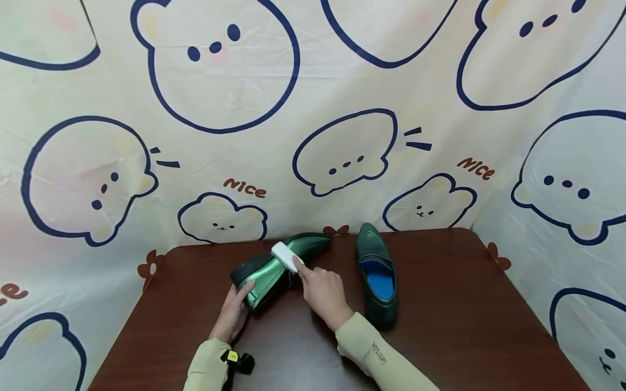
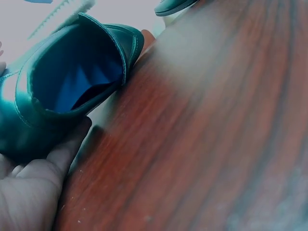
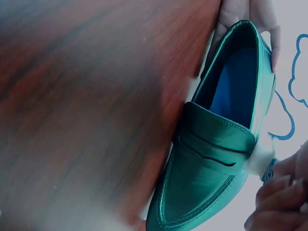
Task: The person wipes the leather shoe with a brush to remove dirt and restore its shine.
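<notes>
A shiny green loafer (image 1: 266,279) is tipped on its side near the table's back edge, toe pointing to the back right. My left hand (image 1: 232,317) grips it round the heel, thumb along its upward-facing side. Between the fingers of my right hand (image 1: 326,296) is a white brush (image 1: 287,257), held against the side of the shoe. The left wrist view shows the loafer's opening (image 2: 72,82) with a blue insole, and pale bristles (image 2: 60,19) beyond it. In the right wrist view, the brush head (image 3: 262,155) touches the side beside the strap (image 3: 207,154).
The matching green loafer (image 1: 376,277) stands upright to the right of my right hand, toe to the back. A dark brown wooden table (image 1: 455,304) lies beneath. Patterned cloth (image 1: 342,87) hangs behind it and along the sides. A small black device (image 1: 238,361) is strapped to my left wrist.
</notes>
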Action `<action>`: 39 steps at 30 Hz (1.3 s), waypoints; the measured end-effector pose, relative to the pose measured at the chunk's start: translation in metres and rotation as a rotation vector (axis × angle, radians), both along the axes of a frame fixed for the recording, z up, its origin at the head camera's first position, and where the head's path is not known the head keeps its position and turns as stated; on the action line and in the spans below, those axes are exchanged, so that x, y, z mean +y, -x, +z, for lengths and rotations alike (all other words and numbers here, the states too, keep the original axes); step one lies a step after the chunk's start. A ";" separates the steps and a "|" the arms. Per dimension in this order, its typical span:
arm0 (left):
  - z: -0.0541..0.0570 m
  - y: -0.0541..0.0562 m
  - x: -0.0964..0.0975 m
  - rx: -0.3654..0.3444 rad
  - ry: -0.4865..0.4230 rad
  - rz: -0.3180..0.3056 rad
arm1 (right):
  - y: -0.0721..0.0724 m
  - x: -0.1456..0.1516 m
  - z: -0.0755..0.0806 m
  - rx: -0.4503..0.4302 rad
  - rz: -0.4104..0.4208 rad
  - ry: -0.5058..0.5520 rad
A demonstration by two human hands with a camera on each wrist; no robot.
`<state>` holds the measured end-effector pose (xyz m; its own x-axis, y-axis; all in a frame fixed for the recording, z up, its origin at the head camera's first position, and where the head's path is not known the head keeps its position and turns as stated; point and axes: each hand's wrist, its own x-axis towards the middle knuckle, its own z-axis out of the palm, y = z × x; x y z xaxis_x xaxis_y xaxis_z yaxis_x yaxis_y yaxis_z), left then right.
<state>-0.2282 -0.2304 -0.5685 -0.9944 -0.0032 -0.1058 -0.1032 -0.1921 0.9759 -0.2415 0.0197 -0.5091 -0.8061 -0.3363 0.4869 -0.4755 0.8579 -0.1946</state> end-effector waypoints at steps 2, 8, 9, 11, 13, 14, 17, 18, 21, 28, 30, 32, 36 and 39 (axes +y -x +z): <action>-0.001 0.001 0.001 -0.002 -0.006 0.005 | 0.002 0.001 0.000 0.034 -0.042 -0.007; -0.001 -0.001 0.001 -0.004 -0.004 0.007 | 0.000 0.001 0.006 -0.043 -0.004 0.030; 0.000 -0.001 0.001 -0.003 0.001 0.004 | -0.002 0.001 0.008 -0.073 0.041 0.046; 0.001 -0.001 0.002 -0.003 0.014 0.002 | -0.007 0.000 0.012 -0.129 0.139 0.063; 0.003 -0.001 0.002 0.000 0.021 0.006 | -0.011 -0.002 0.014 -0.157 0.223 0.055; 0.004 0.000 0.002 0.001 0.022 0.008 | -0.013 -0.002 0.015 -0.163 0.252 0.044; 0.004 0.000 0.002 -0.007 0.024 0.020 | -0.013 -0.002 0.011 -0.177 0.274 0.017; 0.004 0.000 0.002 -0.008 0.019 0.019 | -0.011 -0.002 0.009 -0.181 0.260 0.016; 0.003 -0.001 0.001 -0.006 0.040 0.016 | -0.004 0.004 0.005 -0.174 0.176 0.031; 0.001 0.000 -0.001 -0.004 0.060 0.014 | 0.006 0.013 0.006 -0.068 0.023 0.037; 0.000 0.000 -0.001 -0.007 0.056 0.012 | 0.004 0.012 0.007 -0.080 0.045 0.037; 0.000 -0.001 0.000 -0.015 0.047 0.015 | 0.000 0.010 0.007 -0.111 0.098 0.033; 0.001 -0.001 0.000 -0.019 0.043 0.024 | -0.009 0.006 0.007 -0.189 0.238 0.003; 0.002 0.000 0.000 -0.017 0.020 0.028 | -0.012 0.004 0.005 -0.232 0.279 -0.005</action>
